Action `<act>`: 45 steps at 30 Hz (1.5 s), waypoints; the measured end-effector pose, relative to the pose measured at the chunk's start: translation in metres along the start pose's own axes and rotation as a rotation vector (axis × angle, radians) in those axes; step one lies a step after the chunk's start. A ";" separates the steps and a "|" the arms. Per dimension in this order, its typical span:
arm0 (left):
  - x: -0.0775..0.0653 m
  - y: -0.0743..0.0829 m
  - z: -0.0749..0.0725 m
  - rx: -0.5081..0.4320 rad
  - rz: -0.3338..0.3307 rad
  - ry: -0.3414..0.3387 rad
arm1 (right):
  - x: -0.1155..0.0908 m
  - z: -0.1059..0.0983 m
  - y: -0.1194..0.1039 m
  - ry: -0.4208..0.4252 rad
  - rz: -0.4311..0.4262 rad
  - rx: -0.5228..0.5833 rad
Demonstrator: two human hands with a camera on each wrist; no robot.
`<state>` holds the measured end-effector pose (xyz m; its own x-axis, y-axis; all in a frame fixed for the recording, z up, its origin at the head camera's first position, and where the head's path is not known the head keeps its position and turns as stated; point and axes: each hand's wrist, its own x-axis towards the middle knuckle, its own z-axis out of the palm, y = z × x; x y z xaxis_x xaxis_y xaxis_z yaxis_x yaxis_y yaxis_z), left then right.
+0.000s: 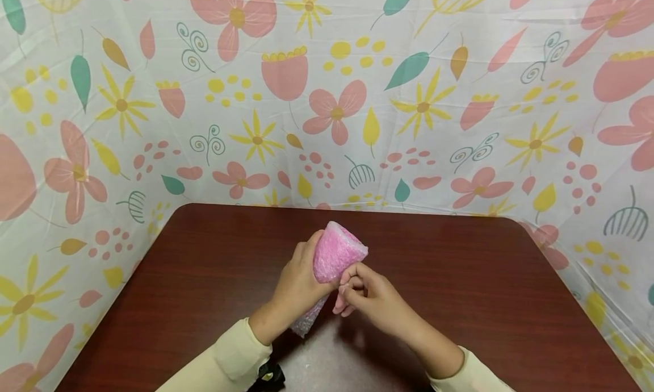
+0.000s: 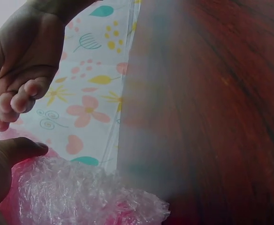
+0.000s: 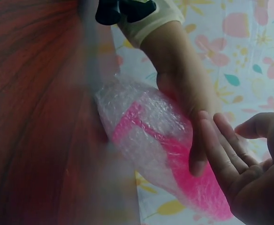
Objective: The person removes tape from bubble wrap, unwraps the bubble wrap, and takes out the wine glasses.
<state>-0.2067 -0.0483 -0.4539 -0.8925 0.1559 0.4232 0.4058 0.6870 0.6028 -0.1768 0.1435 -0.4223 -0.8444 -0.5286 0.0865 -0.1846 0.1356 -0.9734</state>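
Note:
A bright pink, roughly cone-shaped bundle in clear bubble wrap stands tilted above the table, its wide end up and away from me. My left hand grips it around the middle, thumb across the near side. Clear wrap covers the lower end in the left wrist view; what lies inside is hidden. Close beside the bundle's right side is my right hand, its fingers loosely bent and nothing visible between them. In the right wrist view, the fingers of that hand overlap the left hand and the pink wrap.
A dark reddish-brown table with rounded far corners lies under both hands. Behind and beside it hangs a white cloth printed with flowers and leaves. A small black item shows by the left sleeve at the near edge.

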 end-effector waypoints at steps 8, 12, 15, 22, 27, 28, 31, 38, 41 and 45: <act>0.002 -0.004 0.000 0.030 0.024 0.036 | 0.004 0.005 0.004 -0.026 0.012 0.025; 0.004 -0.006 -0.001 0.035 0.023 0.046 | 0.005 0.005 0.002 -0.040 0.020 0.007; 0.004 -0.007 -0.001 0.029 0.016 0.037 | 0.004 0.004 0.000 -0.026 0.013 -0.025; 0.004 -0.006 -0.002 -0.034 0.000 -0.005 | 0.005 0.002 -0.003 -0.013 -0.030 -0.041; 0.006 -0.005 -0.004 -0.123 -0.039 -0.061 | 0.009 0.001 -0.004 -0.004 -0.081 -0.122; 0.006 -0.004 -0.005 -0.133 -0.046 -0.068 | 0.010 0.000 -0.004 -0.002 -0.087 -0.139; 0.007 -0.004 -0.006 -0.161 -0.059 -0.082 | 0.011 -0.002 -0.004 0.000 -0.094 -0.175; 0.007 -0.005 -0.006 -0.242 -0.093 -0.140 | 0.011 -0.002 -0.006 0.007 -0.101 -0.202; 0.007 -0.007 -0.006 -0.276 -0.095 -0.183 | 0.012 -0.003 -0.005 -0.003 -0.114 -0.197; 0.010 -0.011 -0.006 -0.369 -0.053 -0.273 | 0.012 -0.005 -0.005 -0.029 -0.151 -0.139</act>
<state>-0.2185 -0.0586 -0.4523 -0.9131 0.3423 0.2217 0.3571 0.4085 0.8400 -0.1883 0.1407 -0.4153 -0.7877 -0.5750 0.2210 -0.3773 0.1667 -0.9110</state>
